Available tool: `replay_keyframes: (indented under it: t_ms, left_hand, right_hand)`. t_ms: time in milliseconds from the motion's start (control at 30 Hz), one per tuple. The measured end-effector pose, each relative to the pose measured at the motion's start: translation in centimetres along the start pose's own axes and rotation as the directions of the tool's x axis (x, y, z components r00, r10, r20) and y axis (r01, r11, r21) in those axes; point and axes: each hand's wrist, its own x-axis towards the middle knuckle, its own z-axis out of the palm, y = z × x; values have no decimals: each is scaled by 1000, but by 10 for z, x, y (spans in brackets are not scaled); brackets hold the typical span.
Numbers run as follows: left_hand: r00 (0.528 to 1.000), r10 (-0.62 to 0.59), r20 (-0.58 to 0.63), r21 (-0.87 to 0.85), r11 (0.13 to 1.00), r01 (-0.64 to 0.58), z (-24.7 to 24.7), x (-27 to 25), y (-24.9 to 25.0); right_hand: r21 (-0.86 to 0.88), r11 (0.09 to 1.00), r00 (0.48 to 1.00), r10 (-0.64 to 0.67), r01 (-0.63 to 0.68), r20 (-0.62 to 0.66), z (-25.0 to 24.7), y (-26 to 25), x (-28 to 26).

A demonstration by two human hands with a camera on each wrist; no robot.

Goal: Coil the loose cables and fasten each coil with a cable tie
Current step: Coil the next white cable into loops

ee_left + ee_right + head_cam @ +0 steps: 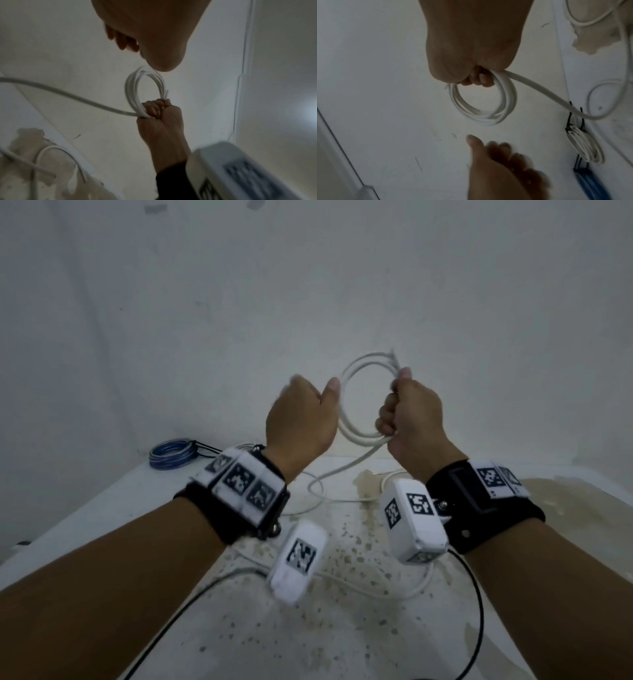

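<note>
White cable (359, 402) is sitting as a small coil of several loops in the air above the table (85, 508), gripped in the right hand (411, 419), whose fingers are curling tight round the bundle. From the head view the left hand (301, 419) is hanging just beside the coil's near side, fingers loosely relaxed and gripping nothing; whether its thumb is brushing the loops is hard to tell. The loose tail (322, 484) is trailing down from the right fist and lying in slack curves on the stained tabletop. A blue coil (171, 453) is lying at the far left edge.

From the left wrist view, the right hand (159, 121) is clamping the loops (137, 92) at their lower side, with the tail (60, 92) running off to the left.

From the right wrist view, the coil (481, 102) is hanging under the fist (471, 47), the left hand (501, 169) is lying open below it, and a bound white coil (583, 146) is resting by the wall.

To do this well, I judge the left hand should be catching the tail low, feeding each new loop to match the held ones, while the right is keeping the bundle flat and untwisted.
</note>
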Motion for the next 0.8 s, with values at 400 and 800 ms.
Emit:
replay_keyframes:
  t_ms: [400,800]
  left_hand:
    - [812,-336,476,-846,77,528,18,-28,20]
    - [983,-105,149,-639,748,177,7,0,7]
  right_hand:
    - [158,987,971,44,-7,-236,-15,11,-2]
    - [106,988,993,110,-115,48,-7,28,-25]
